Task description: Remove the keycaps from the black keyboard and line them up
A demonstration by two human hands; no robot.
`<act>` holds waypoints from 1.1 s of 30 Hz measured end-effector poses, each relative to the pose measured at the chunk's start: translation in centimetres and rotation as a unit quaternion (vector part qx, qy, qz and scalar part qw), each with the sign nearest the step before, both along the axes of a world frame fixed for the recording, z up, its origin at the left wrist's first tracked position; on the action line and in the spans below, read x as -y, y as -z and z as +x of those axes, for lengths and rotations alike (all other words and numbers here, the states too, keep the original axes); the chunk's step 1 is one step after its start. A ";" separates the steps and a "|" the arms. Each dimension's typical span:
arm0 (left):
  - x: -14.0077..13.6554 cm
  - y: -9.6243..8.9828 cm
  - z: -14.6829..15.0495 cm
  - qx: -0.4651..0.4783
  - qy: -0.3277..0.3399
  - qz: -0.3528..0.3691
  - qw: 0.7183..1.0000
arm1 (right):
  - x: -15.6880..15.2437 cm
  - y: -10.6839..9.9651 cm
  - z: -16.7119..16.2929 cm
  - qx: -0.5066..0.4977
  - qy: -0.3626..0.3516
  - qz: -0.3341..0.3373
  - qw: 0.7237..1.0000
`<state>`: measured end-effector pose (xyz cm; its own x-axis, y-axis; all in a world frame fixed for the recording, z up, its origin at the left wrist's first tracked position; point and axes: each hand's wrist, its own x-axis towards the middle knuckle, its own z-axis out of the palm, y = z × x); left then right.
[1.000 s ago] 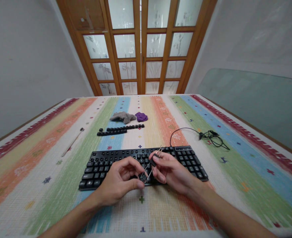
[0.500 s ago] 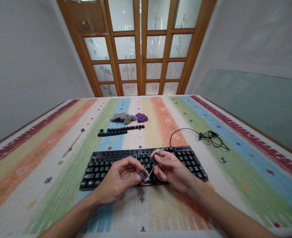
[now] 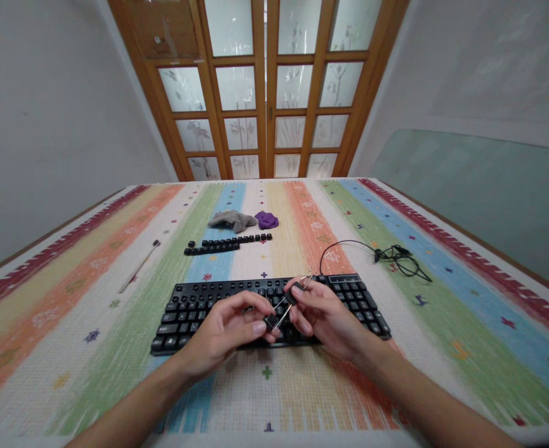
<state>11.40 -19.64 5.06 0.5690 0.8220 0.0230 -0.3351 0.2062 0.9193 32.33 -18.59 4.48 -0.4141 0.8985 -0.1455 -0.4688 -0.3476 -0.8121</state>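
Observation:
Over the black keyboard (image 3: 176,316) both of my hands are close together. A wire keycap puller (image 3: 293,294) with a dark handle is pinched in my right hand (image 3: 325,318), its thin wires pointing down to the left. My left hand (image 3: 228,333) has thumb and fingers closed on a small black keycap (image 3: 271,322) at the ends of those wires. Whether the wires still grip the keycap I cannot tell. Along the keyboard's top row, several key positions look capless. My hands hide part of the keyboard's middle.
Behind the keyboard lie rows of loose keycaps (image 3: 221,244), a grey cloth (image 3: 231,220) and a purple cloth (image 3: 267,219). A thin-handled brush (image 3: 139,266) rests at left. The coiled cable (image 3: 403,261) lies at right on the striped tablecloth (image 3: 265,410).
The keycap in my left hand has turned and risen slightly, and the left fingers have shifted around it. My right hand and the puller have barely moved.

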 end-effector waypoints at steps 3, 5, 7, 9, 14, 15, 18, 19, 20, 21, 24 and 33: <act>0.0 0.0 0.0 -0.024 -0.012 0.018 0.999 | -0.1 0.1 0.0 0.007 0.010 0.003 1.000; 0.0 -0.1 -0.1 -0.047 -0.022 0.035 0.998 | -0.1 0.0 0.0 0.010 0.013 0.004 1.000; -0.1 -0.2 -0.1 -0.073 -0.035 0.048 0.996 | -0.1 -0.1 -0.1 0.012 0.011 0.002 1.000; -0.1 -0.3 -0.1 -0.095 -0.046 0.058 0.993 | -0.1 -0.2 -0.1 0.012 0.005 0.000 1.000; -0.1 -0.3 -0.1 -0.111 -0.060 0.083 0.989 | 0.0 -0.2 0.0 0.003 -0.003 -0.004 1.000; -0.1 -0.3 -0.1 -0.112 -0.062 0.087 0.988 | 0.0 -0.3 0.0 0.002 -0.003 -0.006 1.000; 0.0 -0.2 0.0 -0.118 -0.076 0.100 0.985 | 0.0 -0.3 0.0 -0.003 0.001 -0.012 1.000; 0.0 -0.2 0.0 -0.126 -0.084 0.111 0.982 | 0.0 -0.3 0.0 -0.004 0.004 -0.013 1.000; 0.1 -0.2 0.0 -0.136 -0.094 0.129 0.978 | -0.1 -0.3 0.1 -0.005 0.007 -0.012 1.000; 0.1 -0.2 0.0 -0.150 -0.103 0.153 0.971 | -0.1 -0.3 0.1 -0.005 0.011 -0.011 1.000; 0.3 -0.5 -0.1 -0.199 -0.134 0.242 0.940 | -0.1 -0.3 0.2 -0.003 0.025 -0.009 1.000; 0.3 -0.9 -0.4 -0.253 -0.155 0.353 0.887 | -0.3 0.0 0.2 0.007 0.058 0.023 0.998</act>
<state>11.04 -19.91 5.99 0.4016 0.8237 0.4003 0.2173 -0.5103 0.8321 32.49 -18.33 4.46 -0.3059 0.9459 -0.1083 -0.4918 -0.2544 -0.8327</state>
